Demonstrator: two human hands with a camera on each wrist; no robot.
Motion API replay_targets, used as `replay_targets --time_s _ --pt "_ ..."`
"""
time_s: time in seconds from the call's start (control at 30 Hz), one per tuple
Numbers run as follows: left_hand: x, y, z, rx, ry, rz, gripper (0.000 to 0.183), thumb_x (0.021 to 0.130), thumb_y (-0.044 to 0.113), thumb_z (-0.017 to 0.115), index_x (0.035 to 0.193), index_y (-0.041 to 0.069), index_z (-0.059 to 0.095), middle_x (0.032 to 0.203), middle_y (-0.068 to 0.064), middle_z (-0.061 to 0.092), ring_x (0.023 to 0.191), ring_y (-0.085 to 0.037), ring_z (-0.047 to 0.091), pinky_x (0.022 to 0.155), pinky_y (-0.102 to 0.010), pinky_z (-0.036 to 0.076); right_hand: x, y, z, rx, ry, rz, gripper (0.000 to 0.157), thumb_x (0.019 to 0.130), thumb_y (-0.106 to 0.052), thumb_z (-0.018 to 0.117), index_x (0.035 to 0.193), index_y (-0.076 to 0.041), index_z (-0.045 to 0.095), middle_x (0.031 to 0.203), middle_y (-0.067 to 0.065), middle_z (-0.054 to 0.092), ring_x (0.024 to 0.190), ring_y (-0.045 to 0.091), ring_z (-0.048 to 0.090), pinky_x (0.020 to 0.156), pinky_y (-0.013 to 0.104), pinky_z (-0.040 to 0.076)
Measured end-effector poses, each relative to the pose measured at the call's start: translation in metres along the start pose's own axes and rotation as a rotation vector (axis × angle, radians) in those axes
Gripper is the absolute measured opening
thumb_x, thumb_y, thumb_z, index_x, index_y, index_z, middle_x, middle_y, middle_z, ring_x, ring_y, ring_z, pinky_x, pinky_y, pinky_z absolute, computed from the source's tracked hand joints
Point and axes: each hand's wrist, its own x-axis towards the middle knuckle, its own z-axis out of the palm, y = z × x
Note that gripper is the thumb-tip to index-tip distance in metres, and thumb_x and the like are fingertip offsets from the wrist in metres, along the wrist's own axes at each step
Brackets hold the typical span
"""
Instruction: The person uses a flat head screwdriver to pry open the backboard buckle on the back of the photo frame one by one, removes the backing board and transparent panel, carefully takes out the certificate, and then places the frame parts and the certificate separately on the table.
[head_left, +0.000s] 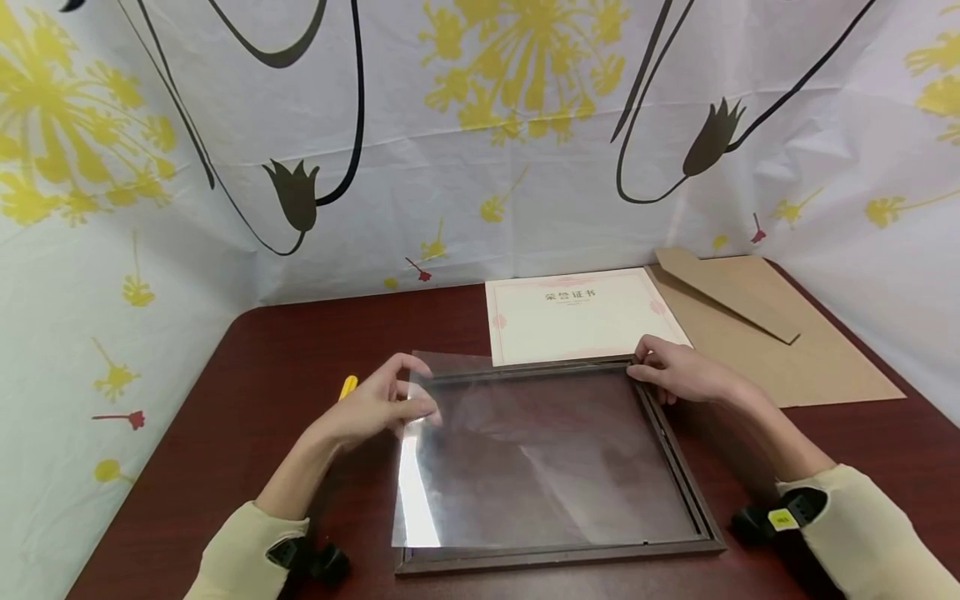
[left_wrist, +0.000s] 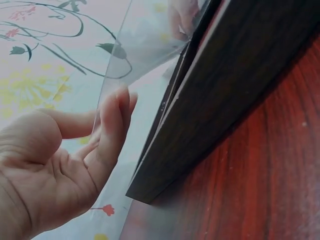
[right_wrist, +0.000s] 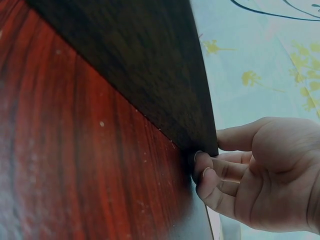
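A dark picture frame (head_left: pixel 562 560) lies flat on the red-brown table (head_left: pixel 247 433). Across it rests a clear plastic sheet (head_left: pixel 525 475), shifted left so that its left edge overhangs the frame. My left hand (head_left: pixel 375 404) pinches that edge between thumb and fingers; the left wrist view shows the sheet (left_wrist: pixel 145 55) standing a little off the frame (left_wrist: pixel 200 110) at this side. With my right hand (head_left: pixel 678 372) I grip the far right corner of the frame. Thumb and curled fingers sit around that corner in the right wrist view.
Behind the frame lies a cream certificate (head_left: pixel 577 321) with Chinese characters. At the back right is a brown backing board (head_left: pixel 810 367) with a stand flap (head_left: pixel 727 292) raised on it. A small yellow object (head_left: pixel 348 387) shows behind my left hand. Patterned cloth (head_left: pixel 465 192) hangs behind the table.
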Motion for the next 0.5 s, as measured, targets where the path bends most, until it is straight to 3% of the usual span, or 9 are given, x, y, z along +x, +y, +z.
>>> replay_targets --time_s 0.27,0.5 --pt "-0.001 0.001 -0.01 -0.076 0.074 0.063 0.04 0.101 -0.004 0.056 0.13 -0.001 0.029 0.087 -0.019 0.07 0.053 -0.017 0.064 0.05 -0.03 0.055 0.001 -0.001 0.0 -0.003 0.006 0.001 0.019 0.104 -0.015 0.058 0.102 -0.001 0.045 0.065 0.001 0.054 0.052 0.021 0.056 0.053 0.034 0.05" --pt "-0.002 0.004 -0.02 -0.043 0.153 0.151 0.038 0.102 -0.002 0.056 0.132 0.001 0.033 0.084 -0.025 0.069 0.051 -0.018 0.063 0.048 -0.03 0.054 0.001 -0.001 0.001 0.01 -0.004 0.003 0.019 0.105 -0.015 0.057 0.103 -0.001 0.044 0.069 0.003 0.057 0.054 0.022 0.056 0.052 0.034 0.05"
